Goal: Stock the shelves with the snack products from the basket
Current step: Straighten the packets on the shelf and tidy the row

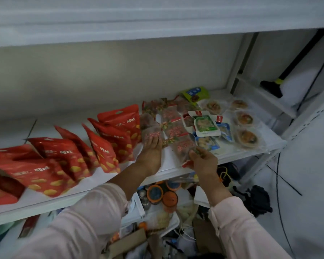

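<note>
A white shelf [168,165] carries snack packs. My left hand [151,152] lies with straight fingers on a clear pack with red print [150,131] near the shelf's middle. My right hand [204,159] pinches the near end of another clear red-printed pack [182,148] at the shelf's front edge. More such packs [171,116] lie in rows behind them. No basket is in view.
Several red standing pouches [105,146] fill the shelf's left half. Green and blue packs [206,126] and clear round-food packs [245,135] lie to the right. Below the shelf are jars with orange lids [157,193] and clutter. Black cables [281,176] hang at right.
</note>
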